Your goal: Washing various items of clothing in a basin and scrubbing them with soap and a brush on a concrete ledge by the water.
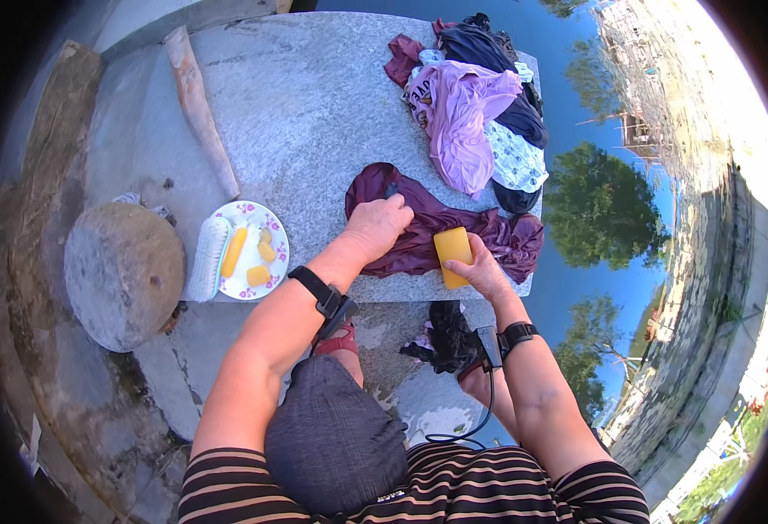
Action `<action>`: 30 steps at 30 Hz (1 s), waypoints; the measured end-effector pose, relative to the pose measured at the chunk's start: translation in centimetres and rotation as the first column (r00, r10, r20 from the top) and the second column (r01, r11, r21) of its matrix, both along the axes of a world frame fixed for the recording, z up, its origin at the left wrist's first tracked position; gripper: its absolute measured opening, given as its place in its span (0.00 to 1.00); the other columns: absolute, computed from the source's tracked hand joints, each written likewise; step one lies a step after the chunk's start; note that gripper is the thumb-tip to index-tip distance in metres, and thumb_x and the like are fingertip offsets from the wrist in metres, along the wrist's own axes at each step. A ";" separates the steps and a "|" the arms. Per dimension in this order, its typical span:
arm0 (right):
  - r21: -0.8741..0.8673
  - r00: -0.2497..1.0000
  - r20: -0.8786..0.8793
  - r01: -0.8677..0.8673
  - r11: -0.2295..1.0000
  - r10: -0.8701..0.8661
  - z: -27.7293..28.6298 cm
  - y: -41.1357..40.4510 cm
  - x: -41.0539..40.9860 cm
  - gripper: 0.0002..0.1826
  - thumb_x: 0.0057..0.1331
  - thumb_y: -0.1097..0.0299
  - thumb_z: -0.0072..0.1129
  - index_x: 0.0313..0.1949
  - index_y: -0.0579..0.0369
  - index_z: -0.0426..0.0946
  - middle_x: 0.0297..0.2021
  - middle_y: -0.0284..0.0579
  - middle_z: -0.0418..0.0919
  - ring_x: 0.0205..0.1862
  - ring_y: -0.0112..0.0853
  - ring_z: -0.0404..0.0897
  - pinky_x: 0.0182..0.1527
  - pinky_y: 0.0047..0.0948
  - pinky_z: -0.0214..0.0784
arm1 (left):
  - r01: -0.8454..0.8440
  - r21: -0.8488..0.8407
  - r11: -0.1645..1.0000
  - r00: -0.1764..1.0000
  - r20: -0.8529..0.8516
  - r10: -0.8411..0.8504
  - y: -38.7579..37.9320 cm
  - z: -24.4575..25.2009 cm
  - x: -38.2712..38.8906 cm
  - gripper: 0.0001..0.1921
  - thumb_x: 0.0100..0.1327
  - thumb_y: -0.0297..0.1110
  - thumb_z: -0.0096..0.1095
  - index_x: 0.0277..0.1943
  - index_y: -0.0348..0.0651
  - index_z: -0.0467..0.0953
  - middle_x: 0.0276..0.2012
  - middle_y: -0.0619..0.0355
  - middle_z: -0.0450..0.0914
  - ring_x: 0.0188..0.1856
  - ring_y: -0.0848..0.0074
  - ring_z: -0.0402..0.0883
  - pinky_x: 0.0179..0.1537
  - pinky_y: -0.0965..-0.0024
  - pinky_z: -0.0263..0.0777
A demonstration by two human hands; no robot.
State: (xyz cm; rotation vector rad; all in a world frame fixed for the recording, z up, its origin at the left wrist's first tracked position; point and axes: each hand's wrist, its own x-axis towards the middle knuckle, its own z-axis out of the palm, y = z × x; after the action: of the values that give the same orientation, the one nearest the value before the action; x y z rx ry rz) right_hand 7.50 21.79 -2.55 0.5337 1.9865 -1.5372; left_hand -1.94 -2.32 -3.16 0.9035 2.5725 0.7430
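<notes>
In my right hand [482,270] is a yellow bar of laundry soap [452,252], held between thumb and fingers over a wet maroon garment [423,229]. The garment lies bunched along the near edge of a grey stone slab [305,118]. My left hand [380,223] has its fingers curled on the garment's left part, pinching the cloth; the fingertips are partly hidden. To the left of that hand, a floral plate [272,268] carries several yellow soap pieces [234,252]. A scrubbing brush [208,259] with pale bristles leans at the plate's left rim.
Beyond the maroon garment lies a heap of clothes, with a lilac shirt [465,111] on top. A wooden stick [200,108] and a round stone [125,275] are at left. Black cloth [449,337] lies below the slab near my feet. Water [560,229] borders the slab's right side.
</notes>
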 end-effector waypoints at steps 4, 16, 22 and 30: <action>0.018 0.999 -0.010 -0.034 0.999 0.034 -0.1 0.6 0.2 0.36 0.56 0.71 0.70 0.62 0.57 0.63 0.49 0.42 0.77 0.52 0.30 0.76 0.57 0.31 0.67 | -0.500 0.265 0.825 0.852 0.319 0.414 -2.6 0.0 -3.3 0.06 0.63 0.31 0.59 0.41 0.41 0.74 0.36 0.52 0.80 0.38 0.61 0.81 0.39 0.62 0.74; 0.014 0.994 -0.091 -0.057 0.998 0.058 2.4 -1.1 -1.6 0.40 0.55 0.70 0.71 0.65 0.60 0.59 0.52 0.44 0.75 0.54 0.32 0.75 0.58 0.32 0.68 | 0.064 0.181 0.981 0.990 -0.138 -0.039 -3.3 0.6 -0.9 0.06 0.58 0.26 0.53 0.37 0.44 0.77 0.37 0.55 0.78 0.43 0.61 0.78 0.43 0.61 0.75; -0.084 0.986 -0.105 -0.138 0.987 0.129 4.3 -3.7 -3.2 0.41 0.55 0.66 0.72 0.65 0.60 0.60 0.52 0.44 0.75 0.55 0.31 0.75 0.58 0.31 0.67 | 0.077 -0.130 0.989 0.980 -0.172 -0.099 -2.5 0.2 -0.6 0.03 0.59 0.30 0.53 0.35 0.44 0.74 0.35 0.56 0.75 0.38 0.64 0.82 0.36 0.61 0.77; 0.087 0.980 -0.038 -0.192 0.978 0.196 0.5 -4.7 -5.5 0.35 0.58 0.60 0.72 0.60 0.63 0.67 0.47 0.42 0.79 0.47 0.28 0.77 0.53 0.29 0.70 | 0.083 0.046 0.996 0.983 -0.166 -0.074 -4.8 2.6 -2.1 0.03 0.57 0.28 0.60 0.32 0.44 0.73 0.32 0.57 0.75 0.33 0.59 0.81 0.33 0.59 0.75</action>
State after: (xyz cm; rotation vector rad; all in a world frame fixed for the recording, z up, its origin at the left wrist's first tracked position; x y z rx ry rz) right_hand 1.96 17.12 -2.04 0.3280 2.0786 -1.3643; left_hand -4.08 -7.17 -0.54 1.1197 2.6514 0.7450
